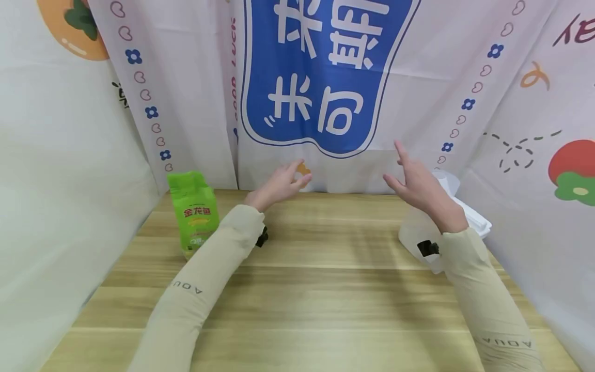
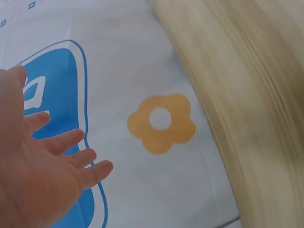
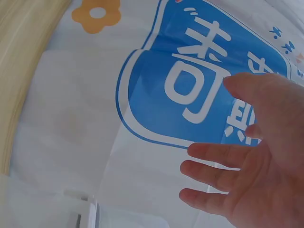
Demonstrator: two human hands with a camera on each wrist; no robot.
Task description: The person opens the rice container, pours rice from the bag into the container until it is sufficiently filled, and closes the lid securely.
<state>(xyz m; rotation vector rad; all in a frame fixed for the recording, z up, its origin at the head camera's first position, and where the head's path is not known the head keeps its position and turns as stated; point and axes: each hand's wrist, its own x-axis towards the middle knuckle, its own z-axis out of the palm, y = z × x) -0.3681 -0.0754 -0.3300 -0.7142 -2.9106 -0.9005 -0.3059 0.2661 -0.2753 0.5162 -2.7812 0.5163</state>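
Observation:
My left hand is held above the back of the wooden table, fingers spread loosely, nothing in it. In the left wrist view the same hand shows its palm and relaxed fingers in front of the printed cloth. My right hand hovers at the back right, index finger extended, also holding nothing; the right wrist view shows that hand with fingers apart. Nearest to it, partly covered by the wrist, is a translucent white container with white pieces at its top. Left of my left forearm stands a green printed bag.
The wooden table reaches back to a hanging white cloth with a blue printed panel. More printed cloth hangs along the left side and right side. Black wrist straps show at both cuffs.

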